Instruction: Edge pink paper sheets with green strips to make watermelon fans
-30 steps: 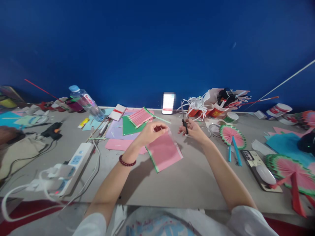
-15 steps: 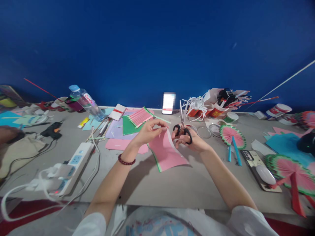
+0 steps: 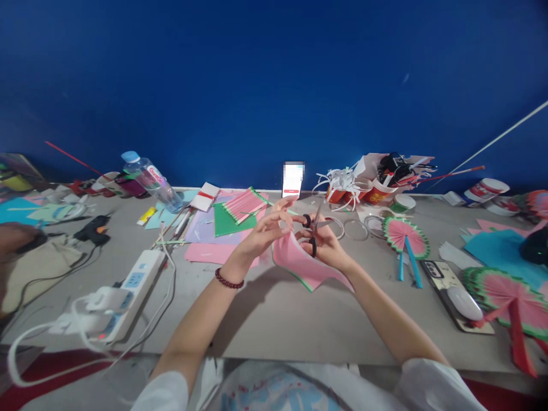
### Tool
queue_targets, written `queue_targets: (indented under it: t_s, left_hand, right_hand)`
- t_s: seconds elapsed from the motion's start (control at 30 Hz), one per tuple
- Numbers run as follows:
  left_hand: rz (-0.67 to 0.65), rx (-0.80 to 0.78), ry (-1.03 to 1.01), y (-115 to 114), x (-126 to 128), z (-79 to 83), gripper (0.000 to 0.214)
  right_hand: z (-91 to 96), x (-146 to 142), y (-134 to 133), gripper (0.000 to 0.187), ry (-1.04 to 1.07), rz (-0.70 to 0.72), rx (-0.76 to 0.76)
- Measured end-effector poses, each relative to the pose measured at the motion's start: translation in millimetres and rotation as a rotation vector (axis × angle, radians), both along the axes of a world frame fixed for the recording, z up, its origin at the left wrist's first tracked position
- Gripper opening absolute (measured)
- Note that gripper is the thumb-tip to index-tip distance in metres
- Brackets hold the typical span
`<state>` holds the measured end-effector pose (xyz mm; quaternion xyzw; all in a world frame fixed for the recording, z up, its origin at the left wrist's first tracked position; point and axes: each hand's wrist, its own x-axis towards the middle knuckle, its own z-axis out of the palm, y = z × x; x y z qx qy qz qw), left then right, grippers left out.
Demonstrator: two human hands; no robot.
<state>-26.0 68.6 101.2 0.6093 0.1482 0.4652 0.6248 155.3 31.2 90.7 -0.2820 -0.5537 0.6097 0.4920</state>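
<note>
A pink sheet of paper (image 3: 302,262) with a green edge strip hangs curved above the table, its top edge pinched in the fingers of my left hand (image 3: 265,231). My right hand (image 3: 327,245) has black-handled scissors (image 3: 315,224) looped on its fingers, the blades pointing up and away from the sheet. Fingers of both hands come close together at the top of the sheet; whether the right fingers also grip it is hard to see. Beyond my left hand lie a pleated pink-and-green paper (image 3: 245,205) and a green sheet (image 3: 226,221).
A phone (image 3: 291,178) leans on the blue wall. Cups with paper scraps (image 3: 342,185) and tools stand back right, near metal rings (image 3: 355,229). Watermelon-coloured paper fans (image 3: 406,238) lie right. A bottle (image 3: 154,181) and power strip (image 3: 137,291) are left; another person's hand (image 3: 19,242) shows far left.
My right hand has moved left to meet my left hand at the sheet's top. The scissors have turned in my fingers, and the paper now bends more and has shifted right.
</note>
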Motion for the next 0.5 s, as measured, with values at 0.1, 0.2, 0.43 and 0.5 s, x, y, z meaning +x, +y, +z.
queue_targets:
  t_s: [0.1, 0.2, 0.43, 0.5]
  left_hand:
    - [-0.003, -0.156, -0.117, -3.9, 11.4, -6.7, 0.013]
    - [0.0, -0.315, -0.186, -7.9, 22.1, -13.1, 0.02]
    - [0.08, -0.369, -0.054, -5.9, 28.6, -18.2, 0.03]
    - [0.103, -0.334, 0.046, -1.1, 25.2, -17.2, 0.029]
  right_hand:
    - [-4.3, -6.9, -1.1, 0.047, -0.008, -0.066, 0.002]
    - [-9.0, -12.1, -1.0, 0.042, -0.131, -0.176, 0.051]
    - [-8.0, -7.8, -2.1, 0.033, -0.472, -0.486, 0.216]
    - [-6.9, -5.2, -1.0, 0.033, -0.421, -0.412, 0.179]
